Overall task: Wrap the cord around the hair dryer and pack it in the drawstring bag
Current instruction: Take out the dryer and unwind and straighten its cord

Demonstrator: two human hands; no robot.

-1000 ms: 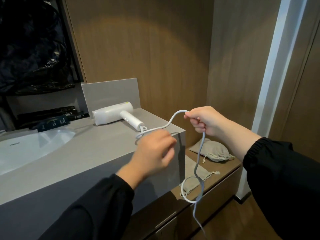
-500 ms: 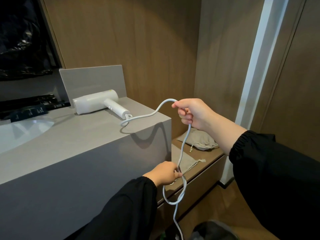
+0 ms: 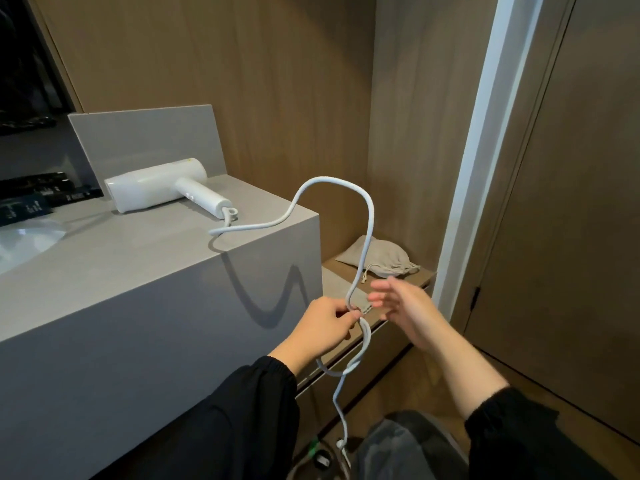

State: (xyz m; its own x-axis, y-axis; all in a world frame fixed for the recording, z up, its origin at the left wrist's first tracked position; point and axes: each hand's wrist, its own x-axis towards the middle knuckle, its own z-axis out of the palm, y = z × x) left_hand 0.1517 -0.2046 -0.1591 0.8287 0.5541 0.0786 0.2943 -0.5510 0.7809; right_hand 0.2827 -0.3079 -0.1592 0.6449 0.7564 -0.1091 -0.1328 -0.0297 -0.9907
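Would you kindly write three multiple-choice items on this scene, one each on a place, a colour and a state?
1. Where does the dryer lie?
A on the counter
B in a suitcase
C on a chair

2. What colour is the cord?
A black
B white
C red

3. What does the right hand hold?
A the cord
B the dryer
C nothing

Key:
1 A, it lies on its side on the grey top.
2 B, it shows pale against the wood.
3 C, its fingers are spread; only the left hand pinches the cord.

White hair dryer (image 3: pixel 156 183), beige drawstring bag (image 3: pixel 381 256)
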